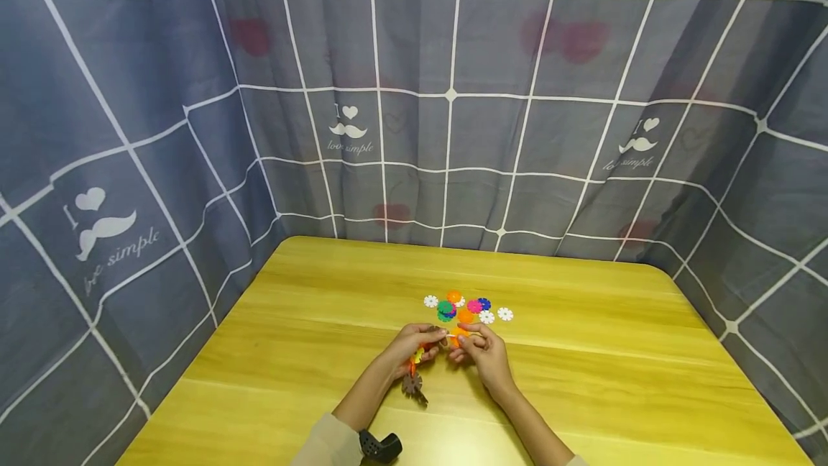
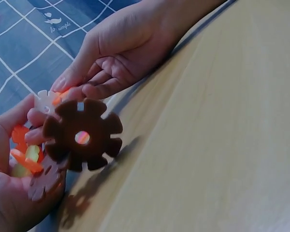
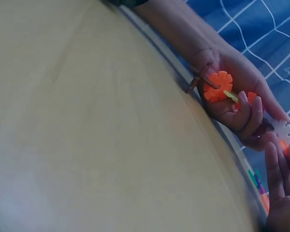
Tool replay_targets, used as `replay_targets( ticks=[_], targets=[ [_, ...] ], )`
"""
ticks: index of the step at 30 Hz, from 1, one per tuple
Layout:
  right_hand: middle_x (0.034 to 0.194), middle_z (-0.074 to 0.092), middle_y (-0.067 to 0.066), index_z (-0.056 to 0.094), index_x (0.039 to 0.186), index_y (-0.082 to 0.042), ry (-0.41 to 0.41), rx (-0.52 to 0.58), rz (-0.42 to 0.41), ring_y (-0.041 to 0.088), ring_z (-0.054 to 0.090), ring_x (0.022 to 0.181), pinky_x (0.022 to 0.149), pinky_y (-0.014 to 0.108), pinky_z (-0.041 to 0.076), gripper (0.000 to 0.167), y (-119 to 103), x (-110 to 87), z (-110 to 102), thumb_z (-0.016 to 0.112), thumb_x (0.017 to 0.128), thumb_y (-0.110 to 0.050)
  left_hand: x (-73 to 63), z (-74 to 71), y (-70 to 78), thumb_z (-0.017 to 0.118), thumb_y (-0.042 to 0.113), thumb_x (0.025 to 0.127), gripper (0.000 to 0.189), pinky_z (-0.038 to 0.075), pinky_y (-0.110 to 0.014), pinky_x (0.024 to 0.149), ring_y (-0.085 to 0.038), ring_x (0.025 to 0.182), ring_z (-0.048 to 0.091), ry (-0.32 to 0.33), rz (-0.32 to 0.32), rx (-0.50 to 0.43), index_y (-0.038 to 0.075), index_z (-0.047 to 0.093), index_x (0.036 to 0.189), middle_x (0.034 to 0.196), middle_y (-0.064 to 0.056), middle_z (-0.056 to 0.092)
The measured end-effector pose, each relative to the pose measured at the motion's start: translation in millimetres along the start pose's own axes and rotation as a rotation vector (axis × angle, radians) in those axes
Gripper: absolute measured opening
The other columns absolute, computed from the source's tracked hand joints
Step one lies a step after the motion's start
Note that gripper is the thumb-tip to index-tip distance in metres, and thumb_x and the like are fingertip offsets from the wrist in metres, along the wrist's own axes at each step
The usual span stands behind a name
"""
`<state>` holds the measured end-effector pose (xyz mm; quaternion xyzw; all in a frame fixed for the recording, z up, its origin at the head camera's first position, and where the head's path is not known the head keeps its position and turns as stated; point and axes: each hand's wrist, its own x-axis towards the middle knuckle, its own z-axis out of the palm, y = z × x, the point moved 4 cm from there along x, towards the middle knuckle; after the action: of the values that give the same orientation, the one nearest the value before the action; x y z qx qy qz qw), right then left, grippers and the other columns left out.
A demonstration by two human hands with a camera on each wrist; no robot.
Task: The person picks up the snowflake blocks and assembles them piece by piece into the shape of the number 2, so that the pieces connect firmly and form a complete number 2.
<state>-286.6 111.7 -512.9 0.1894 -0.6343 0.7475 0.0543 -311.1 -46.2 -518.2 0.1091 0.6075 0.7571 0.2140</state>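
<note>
My left hand holds a linked chain of notched plastic flower discs over the table. In the left wrist view, a brown disc hangs at the near end of the chain. Orange discs and a yellow disc lie along the palm and fingers. A white disc sticks out between the left thumb and fingers. My right hand pinches an orange disc against the white one's edge. Fingers hide whether their slots are joined.
Just beyond the hands, loose discs lie on the wooden table: green, pink, blue, orange and several white ones. A grey checked curtain stands behind the table. A black device is strapped at the left wrist.
</note>
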Motion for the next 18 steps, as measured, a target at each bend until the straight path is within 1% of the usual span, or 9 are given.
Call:
replay_targets(
  ticks=[2, 4, 5, 8, 10, 13, 15, 17, 18],
  targets=[
    [0.073, 0.060, 0.030, 0.048, 0.114, 0.019, 0.022, -0.012, 0.010, 0.022, 0.064, 0.060, 0.057, 0.034, 0.054, 0.029, -4.6, 0.2, 1.3, 0.053, 0.091, 0.002, 2.0, 0.9, -0.1, 0.059, 0.022, 0.090, 0.021, 0.034, -0.017, 0.045, -0.006, 0.051, 0.043, -0.019, -0.009, 0.006, 0.001, 0.060, 0.091, 0.071, -0.002, 0.060],
    [0.072, 0.059, 0.031, 0.051, 0.113, 0.019, 0.048, -0.049, 0.007, 0.025, 0.062, 0.056, 0.052, 0.032, 0.053, 0.027, -9.6, -0.4, 3.2, 0.053, 0.091, 0.004, 3.1, 1.7, -1.0, 0.058, 0.025, 0.091, 0.022, 0.037, -0.017, 0.048, -0.007, 0.054, 0.047, -0.045, -0.023, 0.006, 0.003, 0.059, 0.092, 0.078, -0.004, 0.063],
    [0.070, 0.058, 0.032, 0.052, 0.112, 0.018, 0.059, -0.071, -0.001, 0.027, 0.060, 0.054, 0.050, 0.032, 0.052, 0.026, -11.7, -1.1, 4.3, 0.053, 0.090, 0.005, 3.3, 1.8, -1.6, 0.057, 0.027, 0.091, 0.023, 0.039, -0.017, 0.049, -0.007, 0.056, 0.048, -0.060, -0.028, 0.001, 0.003, 0.058, 0.093, 0.081, -0.004, 0.064],
    [0.068, 0.056, 0.031, 0.057, 0.110, 0.014, 0.088, -0.147, -0.042, 0.034, 0.054, 0.050, 0.045, 0.032, 0.049, 0.023, -13.9, -1.2, 5.4, 0.056, 0.089, 0.003, 4.7, 0.3, -2.6, 0.055, 0.032, 0.092, 0.028, 0.041, -0.017, 0.052, -0.008, 0.058, 0.051, -0.090, -0.045, -0.020, 0.005, 0.058, 0.093, 0.083, -0.005, 0.064],
    [0.066, 0.058, 0.027, 0.060, 0.109, 0.010, 0.099, -0.199, -0.065, 0.032, 0.053, 0.049, 0.044, 0.031, 0.048, 0.022, -9.5, 0.4, 3.9, 0.057, 0.090, -0.002, 5.1, -1.9, -2.0, 0.054, 0.033, 0.092, 0.028, 0.042, -0.016, 0.051, -0.007, 0.059, 0.052, -0.097, -0.056, -0.066, 0.005, 0.059, 0.093, 0.083, -0.006, 0.063],
    [0.063, 0.059, 0.020, 0.063, 0.107, 0.003, 0.137, -0.270, -0.082, 0.024, 0.052, 0.048, 0.043, 0.029, 0.046, 0.020, 0.6, 4.4, -1.0, 0.055, 0.093, -0.010, 5.3, -5.1, -0.6, 0.053, 0.029, 0.093, 0.024, 0.039, -0.013, 0.047, -0.004, 0.055, 0.050, -0.096, -0.083, -0.185, 0.006, 0.060, 0.093, 0.085, -0.006, 0.063],
    [0.065, 0.061, 0.012, 0.065, 0.104, -0.001, 0.181, -0.363, -0.091, 0.016, 0.053, 0.051, 0.046, 0.025, 0.046, 0.019, 7.1, 8.0, -5.2, 0.054, 0.094, -0.013, 5.0, -6.5, 0.0, 0.051, 0.025, 0.094, 0.021, 0.037, -0.011, 0.044, -0.002, 0.051, 0.046, -0.101, -0.101, -0.268, 0.007, 0.062, 0.094, 0.087, -0.006, 0.064],
    [0.068, 0.060, 0.007, 0.066, 0.102, -0.003, 0.202, -0.516, -0.112, 0.012, 0.052, 0.055, 0.049, 0.024, 0.046, 0.016, 10.5, 11.7, -6.9, 0.055, 0.093, -0.009, 4.5, -7.5, 0.0, 0.049, 0.023, 0.095, 0.021, 0.033, -0.011, 0.041, -0.001, 0.047, 0.043, -0.112, -0.110, -0.313, 0.008, 0.063, 0.093, 0.088, -0.006, 0.065],
    [0.071, 0.059, 0.004, 0.067, 0.101, -0.003, 0.203, -0.605, -0.120, 0.010, 0.051, 0.059, 0.052, 0.023, 0.045, 0.015, 12.3, 13.6, -7.0, 0.058, 0.090, -0.006, 4.1, -7.8, -0.1, 0.048, 0.023, 0.095, 0.021, 0.033, -0.011, 0.040, -0.001, 0.046, 0.042, -0.122, -0.111, -0.324, 0.008, 0.063, 0.093, 0.088, -0.006, 0.065]
  ],
)
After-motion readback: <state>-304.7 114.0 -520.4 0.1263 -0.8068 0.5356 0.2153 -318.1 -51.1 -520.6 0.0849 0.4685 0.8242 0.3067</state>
